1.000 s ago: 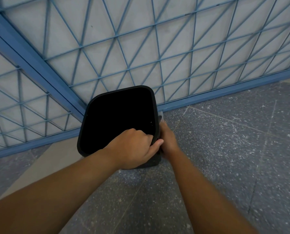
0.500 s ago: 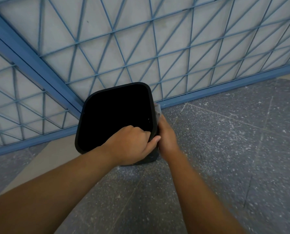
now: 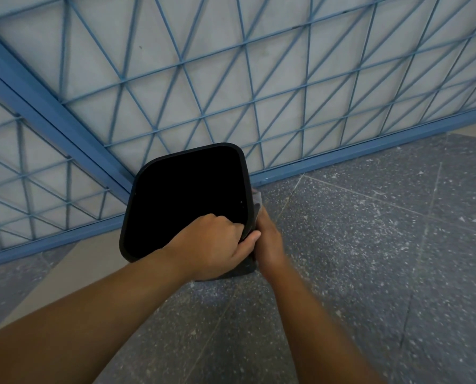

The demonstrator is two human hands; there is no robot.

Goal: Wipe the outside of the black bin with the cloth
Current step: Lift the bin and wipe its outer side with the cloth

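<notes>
I see the bin (image 3: 187,200) at the middle of the frame, standing on the speckled floor (image 3: 369,259) right against the blue grille (image 3: 231,79), its open mouth facing the camera. My left hand (image 3: 212,245) is curled over the near right corner of the rim, fingers hooked inside and thumb lying along the outside, so it grips the bin firmly. My right hand (image 3: 267,239) lies against the bin's right outer wall, just right of centre, pressing the cloth (image 3: 257,200) to it; a grey corner of cloth sticks up above the fingers. Whether those fingers curl round the cloth or lie flat on it I cannot tell, since they are hidden against the wall.

I judge the bin to be light, stiff plastic with smooth, rather slick walls (it would likely skate on this floor if pushed hard from one side). The rim is the sound place to hold: it gives a lip to hook and steadies the bin against the wiping pressure. The cloth looks thin and limp, so it should be kept bunched under the palm, or it may fold and slip.
</notes>
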